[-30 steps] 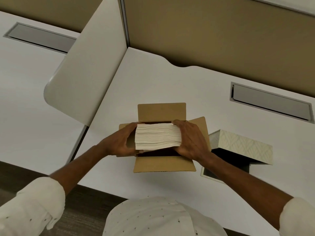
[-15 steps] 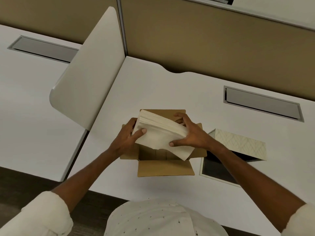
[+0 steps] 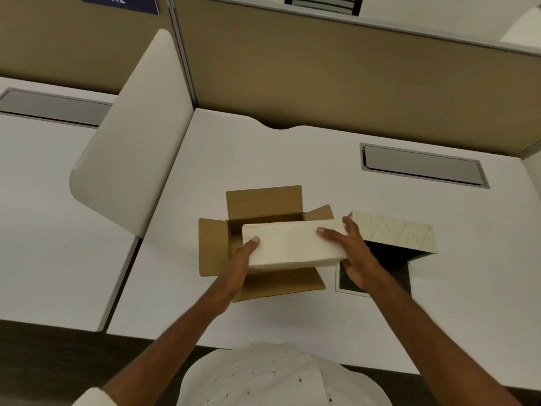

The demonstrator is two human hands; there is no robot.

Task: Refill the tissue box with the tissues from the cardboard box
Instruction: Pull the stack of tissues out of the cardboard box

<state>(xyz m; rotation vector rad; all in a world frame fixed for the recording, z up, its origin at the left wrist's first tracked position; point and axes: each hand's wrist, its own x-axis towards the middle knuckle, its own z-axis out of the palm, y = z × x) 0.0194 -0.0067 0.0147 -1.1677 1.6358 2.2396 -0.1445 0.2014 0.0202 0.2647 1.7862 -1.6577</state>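
Observation:
A thick white stack of tissues point(image 3: 292, 244) is held flat above the open brown cardboard box point(image 3: 263, 203), whose flaps are folded out. My left hand point(image 3: 241, 259) grips the stack's left end, thumb on top. My right hand point(image 3: 351, 253) grips its right end. Just right of the cardboard box stands the tissue box point(image 3: 392, 232), patterned cream outside, its lid raised and its dark inside showing below my right wrist.
Everything rests on a white desk point(image 3: 263, 159) with a grey cable hatch point(image 3: 421, 165) at the back right. A white divider panel point(image 3: 131, 148) stands to the left, tan partition walls behind. The desk's front edge runs close to my body.
Both hands lifted the tissue stack out of the cardboard box, turned it flat and carried it slightly to the right, towards the tissue box.

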